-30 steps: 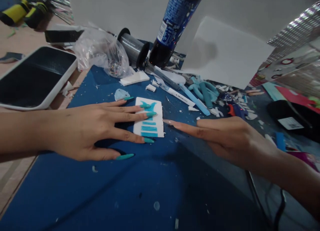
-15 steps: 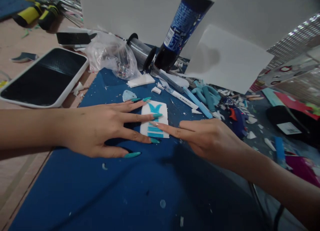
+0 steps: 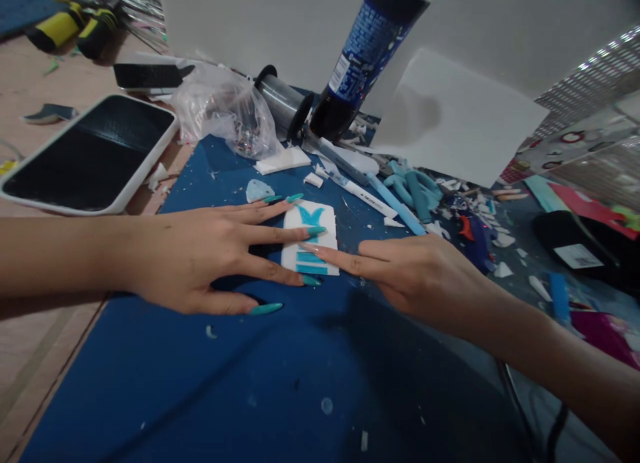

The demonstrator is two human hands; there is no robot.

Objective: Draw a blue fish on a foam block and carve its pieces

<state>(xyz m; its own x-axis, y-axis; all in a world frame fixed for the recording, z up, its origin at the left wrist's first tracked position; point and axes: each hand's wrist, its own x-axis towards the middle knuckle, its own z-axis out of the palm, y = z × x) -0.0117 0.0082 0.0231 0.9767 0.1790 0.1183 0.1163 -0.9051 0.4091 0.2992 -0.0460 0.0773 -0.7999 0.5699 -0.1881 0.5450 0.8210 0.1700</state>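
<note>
While the left hand [image 3: 205, 253] lies spread on the white card [image 3: 329, 221], sideways pressure from the right hand [image 3: 415, 269] could skew the blue strips [image 3: 314, 270]; I can't tell its curled grip

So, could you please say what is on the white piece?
On the white piece, a blue forked shape and blue strips show. The left hand and right hand partly overlie it; what they cover cannot be seen.
</note>
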